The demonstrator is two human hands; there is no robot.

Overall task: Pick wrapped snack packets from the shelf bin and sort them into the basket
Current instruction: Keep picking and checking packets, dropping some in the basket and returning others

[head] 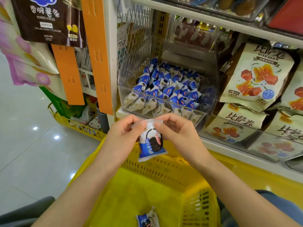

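1. Hands meet just below the shelf edge: the left hand (124, 130) and the right hand (177, 128) each pinch the top crimped seam of a single snack packet (151, 143) between thumb and forefinger, with the other fingers curled in.
2. The packet hangs upright from that seam, over the far wall of the yellow basket (164, 167) and just in front of the clear shelf bin (132, 59).
3. The step in hand looks to be the drop into the basket. It would go best if the packet were brought nearer over the open floor of the basket and lowered before both pinches let go together, so it lands flat beside the packet (147, 218) already lying there and does not catch on the slotted wall.
4. A light grip on the seam alone should spare the biscuit inside from crushing.
5. The packet is small and pillow-shaped, white above and blue below, printed with a dark sandwich biscuit. Many like it fill the bin as heaped packets (170, 89).
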